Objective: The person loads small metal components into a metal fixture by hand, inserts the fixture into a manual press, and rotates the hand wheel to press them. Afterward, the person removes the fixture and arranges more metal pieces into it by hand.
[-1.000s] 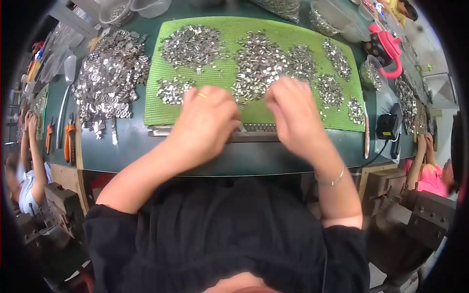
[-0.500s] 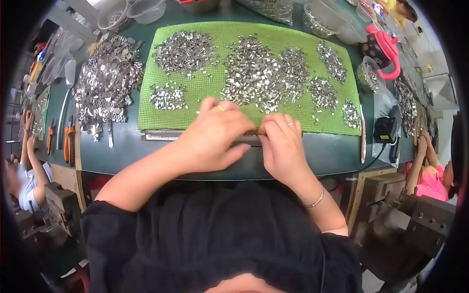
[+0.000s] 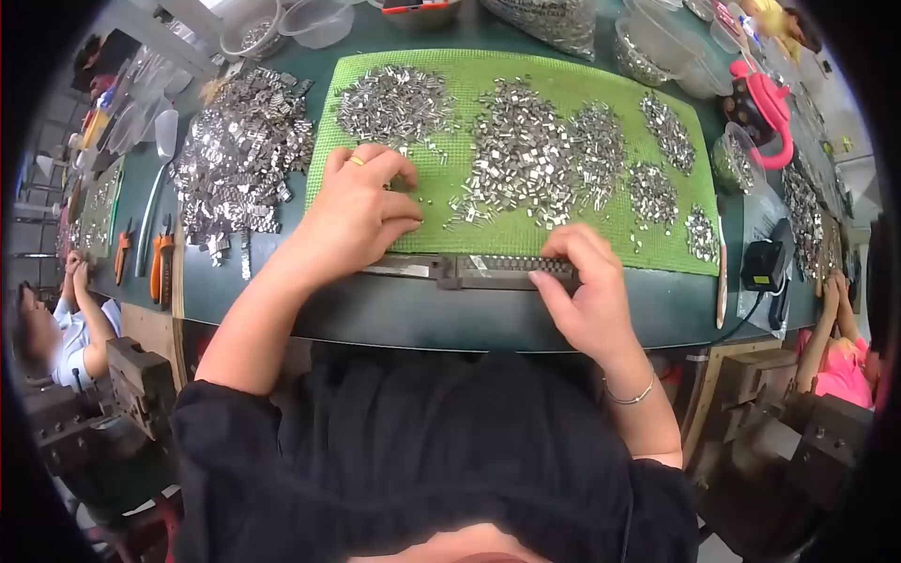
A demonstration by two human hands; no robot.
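Observation:
My left hand (image 3: 364, 202) is curled over the left part of the green mat (image 3: 450, 68), its thumb and a finger drawn together. It covers the small lower-left heap of metal pieces, and whatever is at its fingertips is too small to make out. A long, narrow metal bar fixture (image 3: 497, 273) lies along the mat's front edge, with a row of small dark pieces on its right part. My right hand (image 3: 593, 293) grips that end, thumb in front and fingers behind. Larger heaps of shiny metal pieces (image 3: 521, 150) lie on the mat.
A pile of flat metal pieces (image 3: 244, 150) lies left of the mat, near orange-handled pliers (image 3: 162, 267). At right are a red-and-black teapot (image 3: 765, 108), a plastic cup of parts (image 3: 734, 159) and a black adapter (image 3: 765, 266). Other people sit at both sides.
My left hand has left the bar fixture and moved left over the small heap. The right hand has slid right along the fixture, more of which now shows. The view has shifted slightly.

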